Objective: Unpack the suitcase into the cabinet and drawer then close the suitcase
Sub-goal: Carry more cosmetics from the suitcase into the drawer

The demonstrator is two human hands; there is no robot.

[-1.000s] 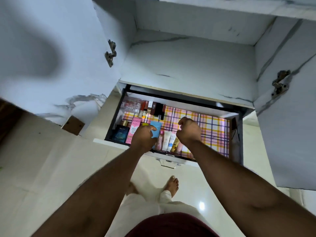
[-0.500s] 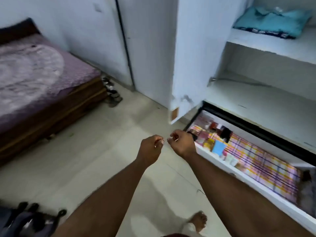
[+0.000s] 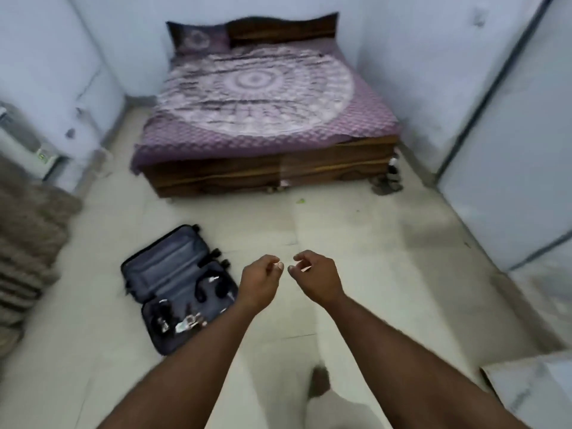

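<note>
Careful: with both your left hand (image 3: 261, 281) and right hand (image 3: 315, 278) loosely curled and empty, the open suitcase (image 3: 176, 287) on the floor to your left holds small dark items you could overlook.

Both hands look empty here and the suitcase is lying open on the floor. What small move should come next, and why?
Probably step toward the open suitcase and lower the left hand to it. Small dark items still lie in its near half, and both the left hand and right hand hover loosely curled, holding nothing.
</note>
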